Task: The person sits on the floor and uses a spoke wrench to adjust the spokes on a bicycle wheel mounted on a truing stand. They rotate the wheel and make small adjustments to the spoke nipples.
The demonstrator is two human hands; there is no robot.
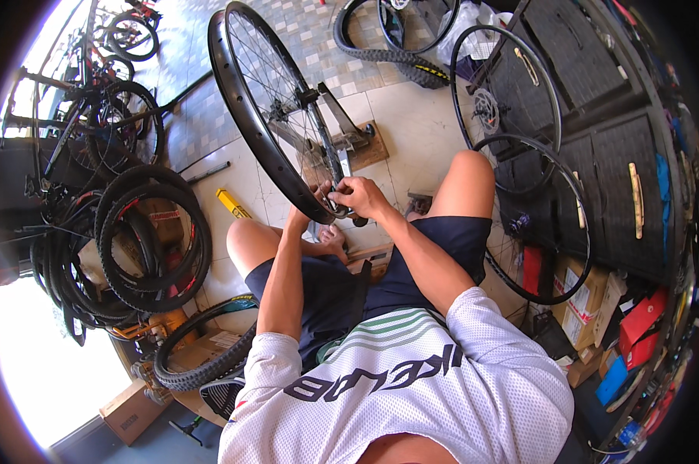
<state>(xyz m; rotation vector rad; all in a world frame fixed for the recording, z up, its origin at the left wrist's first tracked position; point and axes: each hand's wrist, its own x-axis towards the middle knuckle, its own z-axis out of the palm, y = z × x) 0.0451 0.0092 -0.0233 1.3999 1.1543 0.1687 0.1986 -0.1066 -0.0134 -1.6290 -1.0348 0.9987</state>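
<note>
Tiled floor: it spreads point(396, 100) under everything, pale near me and with patterned tiles farther away.
Dark cabinet: it stands point(624, 166) on my right, with light-coloured handles on its doors.
Wheel in work: the black-rimmed wheel point(239, 116) is in front of me, a little to the left, and its lower rim comes close to my knees.
Spoked wheels: two thin ones point(587, 232) stand at the right, before the cabinet, overlapping each other.
Loose tyres: a bunch of them point(201, 251) is at my left, ring against ring.
Metal stand: its grey arm point(338, 116) reaches the hub of the wheel in work, and its foot is on a wooden block point(374, 147).
Right grip: my right grip point(361, 196) is at the near rim and spokes, fingers bent; I cannot tell what they pinch.
Left grip: my left grip point(311, 203) is just beside it, partly behind the rim; I cannot tell if it is spread or pressed together.
</note>
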